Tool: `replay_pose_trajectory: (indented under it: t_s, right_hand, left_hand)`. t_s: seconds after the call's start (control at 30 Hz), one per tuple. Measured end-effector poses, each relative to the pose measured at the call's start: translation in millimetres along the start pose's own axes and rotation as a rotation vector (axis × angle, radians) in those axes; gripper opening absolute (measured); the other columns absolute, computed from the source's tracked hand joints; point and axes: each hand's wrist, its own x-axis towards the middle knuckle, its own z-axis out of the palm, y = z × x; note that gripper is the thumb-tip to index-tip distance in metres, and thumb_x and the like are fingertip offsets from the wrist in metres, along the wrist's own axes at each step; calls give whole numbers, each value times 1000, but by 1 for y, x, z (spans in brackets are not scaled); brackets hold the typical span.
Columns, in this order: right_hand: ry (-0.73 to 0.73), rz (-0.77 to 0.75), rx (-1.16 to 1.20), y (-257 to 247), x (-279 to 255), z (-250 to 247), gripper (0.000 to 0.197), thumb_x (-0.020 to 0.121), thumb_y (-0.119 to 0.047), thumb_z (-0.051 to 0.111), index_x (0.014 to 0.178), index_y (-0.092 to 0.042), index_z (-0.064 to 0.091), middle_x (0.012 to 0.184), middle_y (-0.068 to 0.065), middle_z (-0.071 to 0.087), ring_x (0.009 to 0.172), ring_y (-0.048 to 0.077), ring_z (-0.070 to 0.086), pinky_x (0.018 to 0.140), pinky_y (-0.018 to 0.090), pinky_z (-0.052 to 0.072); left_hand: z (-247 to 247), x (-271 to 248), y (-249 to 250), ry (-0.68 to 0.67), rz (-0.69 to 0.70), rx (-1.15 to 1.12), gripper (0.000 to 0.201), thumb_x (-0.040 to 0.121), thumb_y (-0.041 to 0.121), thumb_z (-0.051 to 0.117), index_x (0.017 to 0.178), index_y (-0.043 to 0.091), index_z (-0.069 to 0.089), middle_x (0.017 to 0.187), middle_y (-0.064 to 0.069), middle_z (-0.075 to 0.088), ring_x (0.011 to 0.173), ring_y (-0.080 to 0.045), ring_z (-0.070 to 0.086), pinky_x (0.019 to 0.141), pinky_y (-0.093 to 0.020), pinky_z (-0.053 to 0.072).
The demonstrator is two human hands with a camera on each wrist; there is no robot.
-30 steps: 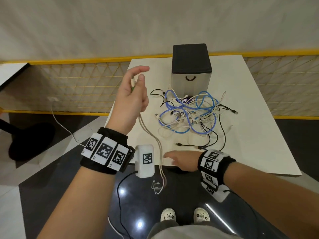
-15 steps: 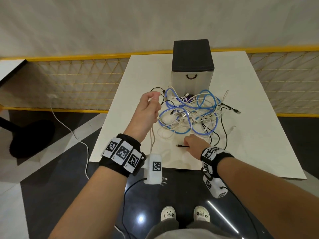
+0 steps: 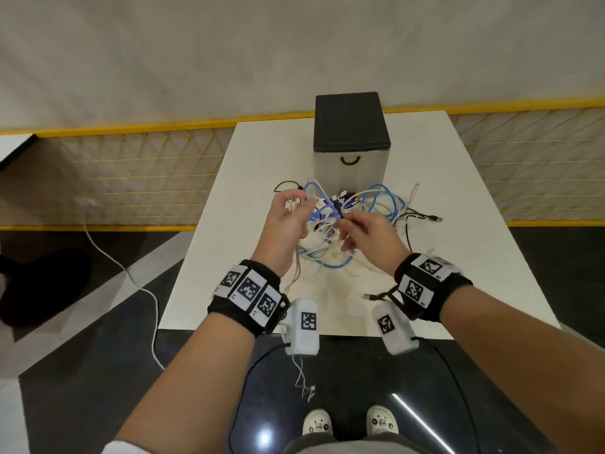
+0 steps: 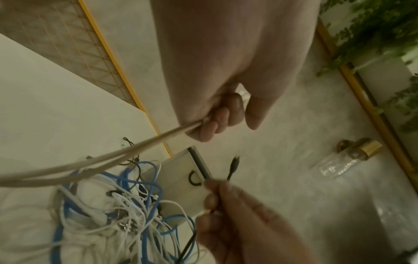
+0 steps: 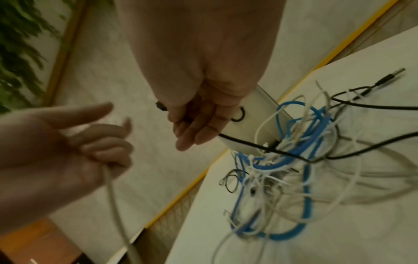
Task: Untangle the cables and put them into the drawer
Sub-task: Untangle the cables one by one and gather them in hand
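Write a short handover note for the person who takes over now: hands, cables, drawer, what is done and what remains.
Left hand grips a beige cable that hangs off the table.
Right hand pinches a black cable by its plug end.
The tangle of blue, white and black cables lies before the drawer box.
Done: nothing stored; the drawer looks closed.
Left: free each cable, open the drawer, put them in.

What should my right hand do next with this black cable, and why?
Probably draw the black cable up and away from the tangle: the right hand pinches its plug end, its length runs through the blue and white loops, and the left hand holds a beige cable.
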Motion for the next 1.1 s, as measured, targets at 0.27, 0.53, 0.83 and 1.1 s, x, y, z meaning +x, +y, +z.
replay_pose_trajectory:
  t_s: [0.27, 0.53, 0.83, 1.1]
  right_hand:
    - [-86, -66, 53, -15, -5, -7, 12, 98, -13, 49, 91, -12, 59, 78, 5, 63, 61, 14, 66, 61, 23, 54]
    - [-181, 205, -120, 51, -20, -38, 25, 102, -18, 37, 80, -16, 49, 86, 7, 58, 87, 22, 64, 76, 37, 53]
    - [-77, 59, -23, 8, -1, -45, 21, 100, -23, 45, 86, -14, 58, 87, 0, 58, 72, 26, 71, 61, 29, 58]
    - [-83, -44, -162, 0, 12, -52, 18, 100, -17, 44, 90, -13, 58, 91, 6, 61, 77, 19, 71, 67, 26, 56]
  left_hand:
    - [39, 11, 9, -83, 146, 345, 27, 103, 35, 46, 86, 16, 55, 69, 2, 54, 52, -5, 49, 59, -26, 42]
    - [21, 34, 56, 144, 231, 24, 36, 106, 32, 38, 72, 21, 39, 59, 8, 32, 48, -3, 32, 60, -22, 37]
    - [27, 21, 38, -261, 223, 523, 20, 98, 41, 55, 112, 30, 64, 92, 4, 68, 51, 0, 29, 55, -33, 52]
    - [24, 30, 39, -265, 290, 705, 23, 101, 29, 51, 88, 16, 65, 58, 7, 45, 42, -1, 37, 43, -16, 29]
